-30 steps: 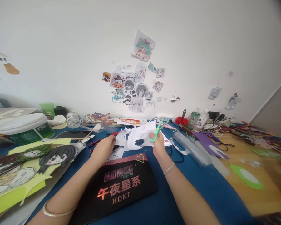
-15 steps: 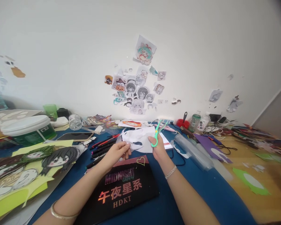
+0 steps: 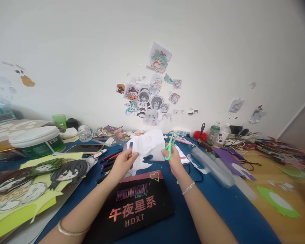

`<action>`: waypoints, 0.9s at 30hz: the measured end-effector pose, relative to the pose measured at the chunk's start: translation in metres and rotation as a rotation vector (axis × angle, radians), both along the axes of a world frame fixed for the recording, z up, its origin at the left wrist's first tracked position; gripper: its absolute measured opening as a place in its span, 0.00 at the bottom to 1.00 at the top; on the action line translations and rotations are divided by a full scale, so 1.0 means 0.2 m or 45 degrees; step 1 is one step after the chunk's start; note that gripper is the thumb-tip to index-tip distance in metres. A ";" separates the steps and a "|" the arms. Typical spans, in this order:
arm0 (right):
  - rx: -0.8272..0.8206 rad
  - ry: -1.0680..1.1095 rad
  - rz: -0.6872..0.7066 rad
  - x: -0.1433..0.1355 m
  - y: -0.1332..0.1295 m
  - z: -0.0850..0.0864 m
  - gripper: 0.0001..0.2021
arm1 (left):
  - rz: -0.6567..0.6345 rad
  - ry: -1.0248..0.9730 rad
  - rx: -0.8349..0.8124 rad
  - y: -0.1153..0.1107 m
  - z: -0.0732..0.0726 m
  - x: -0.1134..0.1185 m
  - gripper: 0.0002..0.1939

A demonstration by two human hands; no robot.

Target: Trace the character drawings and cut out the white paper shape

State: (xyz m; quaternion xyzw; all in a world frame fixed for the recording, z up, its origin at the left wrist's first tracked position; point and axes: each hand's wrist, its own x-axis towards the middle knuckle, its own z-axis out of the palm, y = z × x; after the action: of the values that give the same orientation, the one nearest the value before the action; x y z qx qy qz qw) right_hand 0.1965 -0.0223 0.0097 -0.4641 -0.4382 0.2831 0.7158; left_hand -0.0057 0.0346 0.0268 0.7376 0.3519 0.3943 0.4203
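White paper (image 3: 156, 144) with cut-out holes is held up between my two hands over the blue table cover. My left hand (image 3: 124, 162) pinches its left edge between thumb and fingers. At the right edge, my right hand (image 3: 173, 159) grips the paper and also has the green scissors (image 3: 169, 147) hooked on its fingers, blades pointing up. Through a hole low in the sheet some dark blue shows. Below my hands lies a black folder (image 3: 139, 206) with pink and silver lettering.
Markers (image 3: 111, 162) lie left of the paper, near a phone (image 3: 85, 148) and a white tub (image 3: 35, 135). Paper drawings (image 3: 68, 171) cover the left side. A clear plastic roll (image 3: 213, 166), purple paper (image 3: 234, 164) and bottles (image 3: 214, 134) are to the right.
The paper has been raised and spread more upright, showing its holes. My left hand has moved slightly left and up at the sheet's edge. The view has shifted a little.
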 end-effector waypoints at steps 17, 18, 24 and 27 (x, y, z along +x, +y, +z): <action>-0.320 -0.908 -0.126 -0.15 -0.02 -0.04 0.09 | 0.468 0.016 0.338 0.06 0.04 -0.08 0.13; -0.312 -0.912 -0.113 -0.16 -0.02 -0.04 0.09 | 0.473 0.027 0.337 0.06 0.05 -0.08 0.14; 0.030 -0.811 -0.276 -0.21 -0.06 0.00 0.09 | 0.314 0.068 0.243 0.00 0.03 -0.02 0.14; 0.169 -0.959 -0.379 -0.23 -0.08 0.02 0.08 | 0.115 0.163 0.222 -0.04 -0.01 0.03 0.15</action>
State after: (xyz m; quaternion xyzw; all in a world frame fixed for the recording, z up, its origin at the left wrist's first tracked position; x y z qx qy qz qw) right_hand 0.1499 -0.0385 0.0128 -0.5465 -0.6151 -0.0421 0.5667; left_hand -0.0005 0.0261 0.0242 0.7784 0.3754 0.3940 0.3128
